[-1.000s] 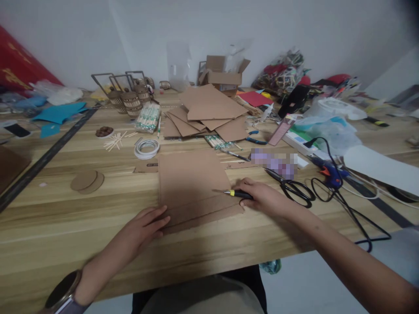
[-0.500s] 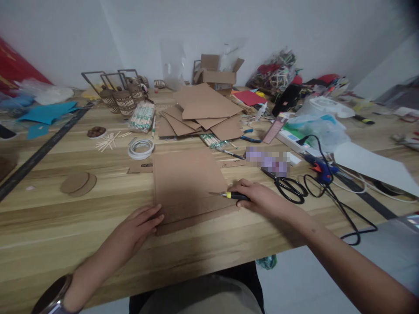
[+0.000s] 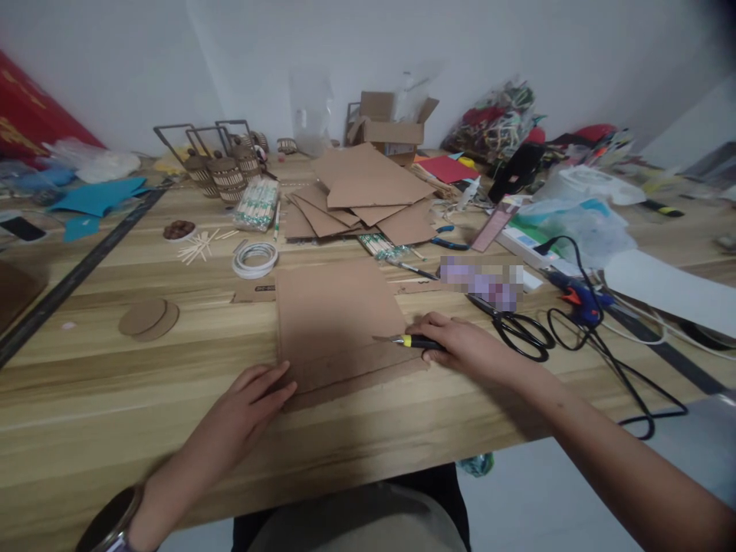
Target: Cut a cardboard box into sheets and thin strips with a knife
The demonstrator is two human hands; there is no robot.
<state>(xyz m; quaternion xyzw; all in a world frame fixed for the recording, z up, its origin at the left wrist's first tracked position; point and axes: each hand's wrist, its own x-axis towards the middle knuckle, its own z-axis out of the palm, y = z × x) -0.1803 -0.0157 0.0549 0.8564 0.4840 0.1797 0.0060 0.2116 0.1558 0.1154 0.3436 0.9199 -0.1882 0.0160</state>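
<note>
A brown cardboard sheet (image 3: 333, 314) lies flat on the wooden table (image 3: 115, 383) in front of me, with a narrow strip along its near edge. My left hand (image 3: 253, 399) lies flat, fingers stretched out, pressing the sheet's near left corner. My right hand (image 3: 460, 345) is closed round a craft knife (image 3: 402, 340) with a black and yellow handle. The blade lies on the sheet near its right edge, pointing left.
Black scissors (image 3: 517, 330) lie just right of my right hand, then a blue glue gun (image 3: 580, 300) with a looping black cord. Loose cardboard sheets (image 3: 362, 192), a tape roll (image 3: 256, 259), cardboard discs (image 3: 148, 318), sticks and an open box (image 3: 391, 126) lie farther back.
Both hands keep their places on the cardboard and the knife. Only the camera has shifted a little.
</note>
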